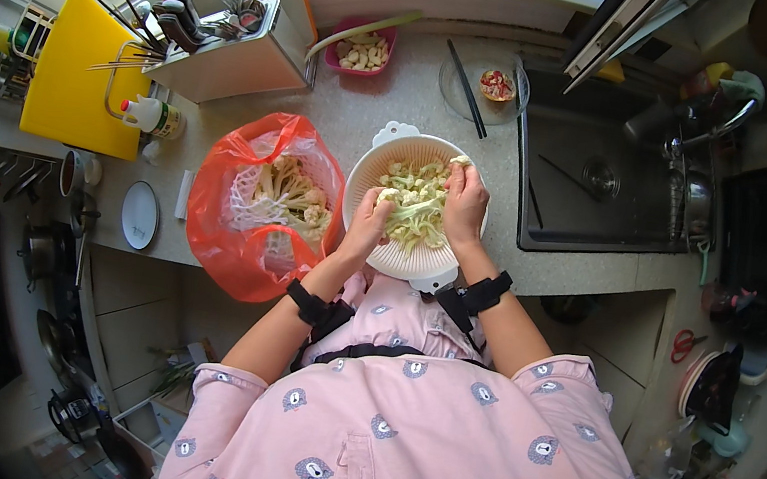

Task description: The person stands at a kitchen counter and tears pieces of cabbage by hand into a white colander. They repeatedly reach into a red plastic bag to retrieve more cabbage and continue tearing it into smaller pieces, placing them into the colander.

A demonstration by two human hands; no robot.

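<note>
A round white plastic colander (367, 168) with a ribbed inside holds many cauliflower pieces (417, 218). Over its left side, my left hand (368, 225) grips a cauliflower piece with a pale stem. My right hand (464, 203), above the colander's right side, pinches a small cauliflower floret (460, 161) between the fingertips. Left of the colander stands an open red plastic bag (209, 210), with more cauliflower (291, 197) in white foam netting (246, 197) inside it. Each wrist wears a black strap.
A dark sink (561, 224) lies to the right. Behind are a glass plate (454, 91) with chopsticks (465, 90) and a small bowl (497, 86), and a pink basket of garlic (361, 53). At left are a knife and cutlery holder (230, 62), a yellow board (69, 73), a bottle (156, 118) and a white plate (140, 215).
</note>
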